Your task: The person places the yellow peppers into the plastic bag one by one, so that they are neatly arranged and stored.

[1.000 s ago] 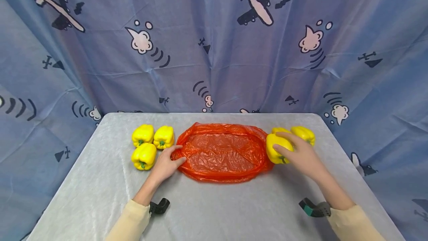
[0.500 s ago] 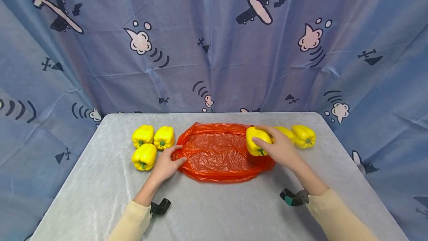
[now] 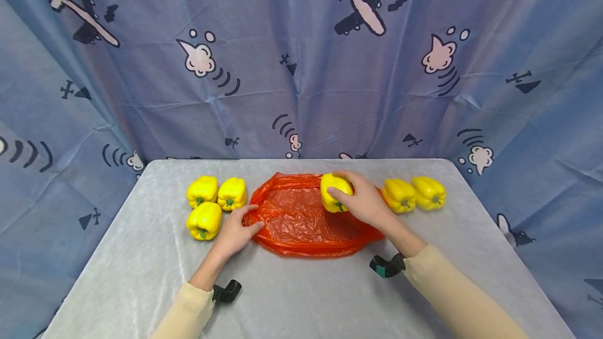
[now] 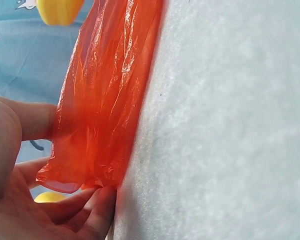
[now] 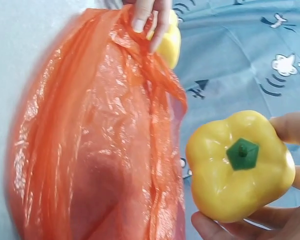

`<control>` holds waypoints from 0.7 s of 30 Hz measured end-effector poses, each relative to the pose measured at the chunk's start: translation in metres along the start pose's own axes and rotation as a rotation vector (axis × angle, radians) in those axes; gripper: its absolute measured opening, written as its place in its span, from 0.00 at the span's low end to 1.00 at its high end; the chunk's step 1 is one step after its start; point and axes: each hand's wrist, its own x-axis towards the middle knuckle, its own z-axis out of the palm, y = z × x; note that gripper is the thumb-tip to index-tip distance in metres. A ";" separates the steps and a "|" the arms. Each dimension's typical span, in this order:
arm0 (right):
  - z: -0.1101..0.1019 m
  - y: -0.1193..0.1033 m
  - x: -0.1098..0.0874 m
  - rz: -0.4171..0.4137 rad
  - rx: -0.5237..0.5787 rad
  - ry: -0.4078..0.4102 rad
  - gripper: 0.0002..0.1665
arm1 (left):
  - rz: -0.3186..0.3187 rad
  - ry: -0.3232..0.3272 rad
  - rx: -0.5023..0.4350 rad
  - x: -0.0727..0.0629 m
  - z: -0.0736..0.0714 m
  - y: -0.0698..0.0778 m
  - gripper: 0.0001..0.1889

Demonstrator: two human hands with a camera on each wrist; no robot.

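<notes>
My right hand (image 3: 363, 200) grips a yellow bell pepper (image 5: 242, 165) with a green stem and holds it over the open mouth of a red plastic bag (image 3: 301, 247). In the right wrist view the pepper is apart from the bag, its stem turned to the camera. My left hand (image 3: 239, 232) holds the bag's left rim, thumb and forefinger spread along it. The left wrist view shows the thin red film between its thumb and the other fingers (image 4: 97, 212); part of the thumb shows through the film.
Three yellow bell peppers (image 3: 204, 218) cluster left of the bag, close to my left hand. Two more yellow peppers (image 3: 399, 195) sit side by side to its right. The grey-white table (image 3: 301, 297) ends at a blue patterned curtain (image 3: 301, 67).
My right hand has carried the pepper leftward from beside the other right-hand peppers to above the bag. The left hand stays on the rim.
</notes>
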 end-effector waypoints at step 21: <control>0.063 -0.024 0.044 0.008 0.100 -0.064 0.34 | -0.016 -0.001 0.010 0.000 0.001 0.002 0.26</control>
